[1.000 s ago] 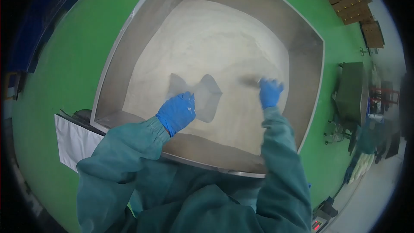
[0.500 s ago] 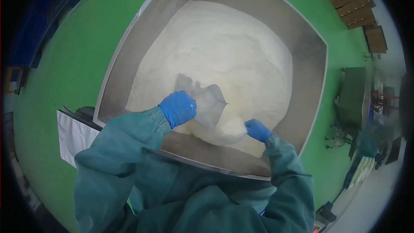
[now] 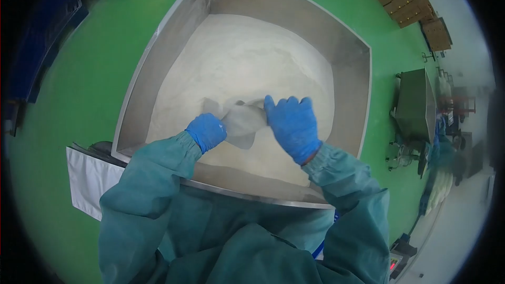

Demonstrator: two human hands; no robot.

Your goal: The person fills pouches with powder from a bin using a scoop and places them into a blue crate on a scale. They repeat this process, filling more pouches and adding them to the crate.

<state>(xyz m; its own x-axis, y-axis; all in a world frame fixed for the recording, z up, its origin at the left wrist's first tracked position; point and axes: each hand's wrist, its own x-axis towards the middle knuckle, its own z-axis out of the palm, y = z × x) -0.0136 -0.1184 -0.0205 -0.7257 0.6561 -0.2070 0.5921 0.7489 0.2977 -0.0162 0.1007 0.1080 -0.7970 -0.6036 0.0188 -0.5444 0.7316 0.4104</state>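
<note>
Leaning over a large steel bin (image 3: 158, 68) heaped with white powder (image 3: 247, 58), the person works with both blue-gloved hands at a small translucent bag (image 3: 243, 121) held just above the powder near the bin's front wall. The left hand (image 3: 206, 131) is curled closed around the bag's left edge, gripping it. The right hand (image 3: 292, 124) has its fingers extended side by side and laid against the bag's right edge, the palm turned down; whether the thumb pinches the film underneath cannot be told. The bag looks slack and pale, and how much powder it holds is not clear from this view, so the filling appears to be at an early or middle stage, with the bag not yet lifted away from the bin. A white sheet (image 3: 89, 179) hangs beside the bin's near-left corner, over the green floor (image 3: 79, 73).
</note>
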